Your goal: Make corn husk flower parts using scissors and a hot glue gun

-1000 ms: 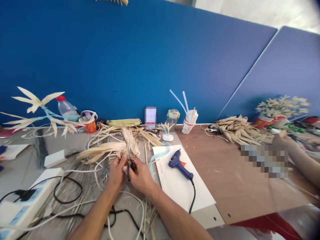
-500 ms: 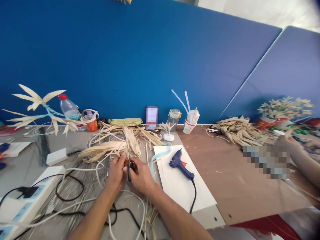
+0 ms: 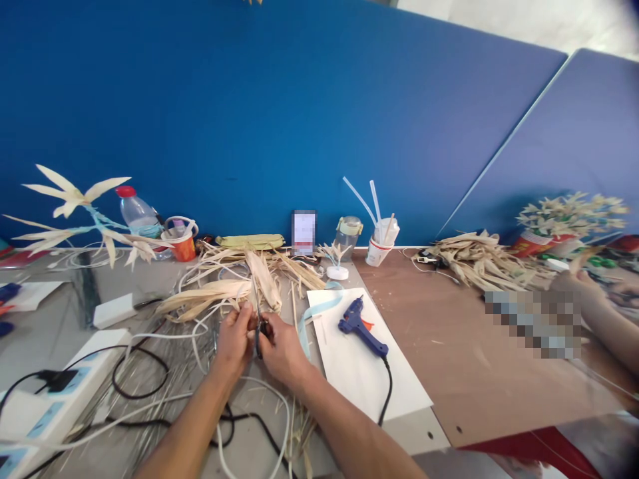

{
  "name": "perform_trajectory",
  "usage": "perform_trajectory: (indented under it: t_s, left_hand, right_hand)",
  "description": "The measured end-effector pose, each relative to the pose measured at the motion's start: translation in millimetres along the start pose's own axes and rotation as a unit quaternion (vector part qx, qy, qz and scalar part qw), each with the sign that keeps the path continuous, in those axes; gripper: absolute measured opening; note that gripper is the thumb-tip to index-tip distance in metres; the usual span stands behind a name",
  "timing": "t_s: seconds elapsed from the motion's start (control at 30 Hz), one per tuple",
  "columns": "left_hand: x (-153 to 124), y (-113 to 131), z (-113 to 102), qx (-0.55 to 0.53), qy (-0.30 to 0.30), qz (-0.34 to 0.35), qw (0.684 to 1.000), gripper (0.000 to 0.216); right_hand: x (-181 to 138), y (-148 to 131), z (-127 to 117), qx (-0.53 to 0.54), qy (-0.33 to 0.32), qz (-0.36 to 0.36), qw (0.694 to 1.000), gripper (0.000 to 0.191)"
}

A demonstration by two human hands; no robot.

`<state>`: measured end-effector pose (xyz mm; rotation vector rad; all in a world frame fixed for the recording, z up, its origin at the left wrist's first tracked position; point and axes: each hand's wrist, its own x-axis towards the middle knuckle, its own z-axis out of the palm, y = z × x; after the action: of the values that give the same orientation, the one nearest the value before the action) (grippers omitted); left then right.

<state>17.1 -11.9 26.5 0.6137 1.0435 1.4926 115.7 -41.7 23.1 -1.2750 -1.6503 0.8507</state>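
Observation:
My left hand [image 3: 233,340] and my right hand [image 3: 282,351] meet over the grey desk, fingers closed. The right hand grips dark-handled scissors [image 3: 259,330], blades pointing up and away. The left hand pinches a pale dried husk strip [image 3: 248,311] at the blades. Just beyond lies a pile of dried corn husks [image 3: 234,279]. A blue glue gun [image 3: 360,326] rests on a white sheet [image 3: 367,362] to the right of my hands.
A power strip [image 3: 54,392] and tangled black and white cables [image 3: 150,379] lie at left. A water bottle [image 3: 137,216], orange cup [image 3: 180,245], husk flower [image 3: 74,213] and cup of glue sticks [image 3: 379,243] stand along the blue partition. Another person's arm [image 3: 599,319] works at right near more husks [image 3: 474,263].
Both hands stay together at the scissors, shifted very slightly away; the view has drifted a little. Nothing was taken up or let go.

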Motion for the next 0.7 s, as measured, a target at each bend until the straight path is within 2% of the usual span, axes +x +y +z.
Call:
perform_trajectory:
  t_s: [0.53, 0.7]
  left_hand:
    - [0.7, 0.3, 0.1, -0.011, -0.014, -0.007, 1.0, 0.042]
    - [4.8, -4.4, -4.6, 0.026, -0.02, 0.021, 0.999, 0.039]
  right_hand:
    - [1.7, 3.9, 2.7, 0.015, 0.003, 0.015, 1.0, 0.033]
    - [3.2, 4.9, 3.1, 0.058, 0.029, 0.024, 0.998, 0.029]
